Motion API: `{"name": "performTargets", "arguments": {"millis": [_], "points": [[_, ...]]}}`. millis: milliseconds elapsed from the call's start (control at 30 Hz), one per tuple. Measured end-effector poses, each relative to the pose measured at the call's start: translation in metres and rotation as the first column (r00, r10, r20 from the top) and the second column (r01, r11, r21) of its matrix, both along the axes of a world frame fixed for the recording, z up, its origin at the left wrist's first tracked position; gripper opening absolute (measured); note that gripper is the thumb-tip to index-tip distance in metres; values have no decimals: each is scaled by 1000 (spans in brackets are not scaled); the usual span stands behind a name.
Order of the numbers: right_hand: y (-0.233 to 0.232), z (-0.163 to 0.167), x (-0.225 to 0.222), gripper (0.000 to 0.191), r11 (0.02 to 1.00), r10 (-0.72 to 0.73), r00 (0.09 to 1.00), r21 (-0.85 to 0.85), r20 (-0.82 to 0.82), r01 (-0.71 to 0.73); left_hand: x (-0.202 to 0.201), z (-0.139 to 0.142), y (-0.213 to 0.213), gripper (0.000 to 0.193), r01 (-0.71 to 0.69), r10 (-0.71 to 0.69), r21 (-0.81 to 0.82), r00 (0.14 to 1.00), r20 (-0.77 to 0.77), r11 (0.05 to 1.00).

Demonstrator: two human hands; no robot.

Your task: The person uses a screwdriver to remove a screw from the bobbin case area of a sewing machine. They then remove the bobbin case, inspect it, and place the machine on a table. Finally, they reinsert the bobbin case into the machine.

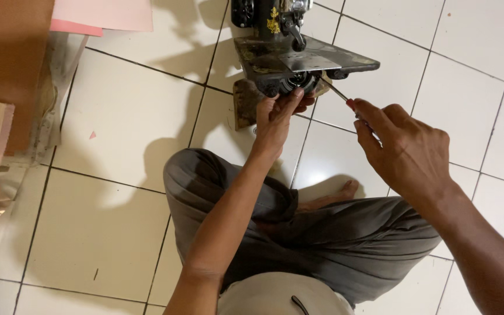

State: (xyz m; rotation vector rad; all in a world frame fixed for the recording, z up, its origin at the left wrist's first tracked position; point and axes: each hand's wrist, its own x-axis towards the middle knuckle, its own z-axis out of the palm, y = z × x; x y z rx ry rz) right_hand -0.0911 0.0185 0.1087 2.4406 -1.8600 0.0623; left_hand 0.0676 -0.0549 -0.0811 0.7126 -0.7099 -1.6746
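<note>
White tiled floor [106,221], seen from above; person sits cross-legged in grey trousers [333,245], one bare foot [336,195] showing. Cardboard and pink sheets [103,14] lie at upper left. Black sewing machine [290,49] stands on the floor ahead of the knees, tipped so its underside mechanism faces the person. Left hand [275,119] reaches under the machine bed, fingertips touching the round dark part there; grip loose, holding nothing that shows. Right hand [406,151] has its grip closed on a thin screwdriver [338,92], whose tip points into the same mechanism.
</note>
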Motion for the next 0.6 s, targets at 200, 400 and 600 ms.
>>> {"name": "performTargets", "arguments": {"millis": [200, 400, 600], "points": [[-6, -1, -6, 26, 998, -31, 995, 54, 97, 26, -4, 4, -4, 26, 5, -6, 26, 998, 59, 1000], [-15, 4, 1, 22, 994, -20, 1000, 104, 21, 18, -4, -4, -3, 29, -36, 34, 45, 998, 43, 998], [-25, 23, 13, 33, 981, 67, 975, 193, -212, -25, 0, -18, -3, 26, -112, 111, 29, 993, 33, 993]]}}
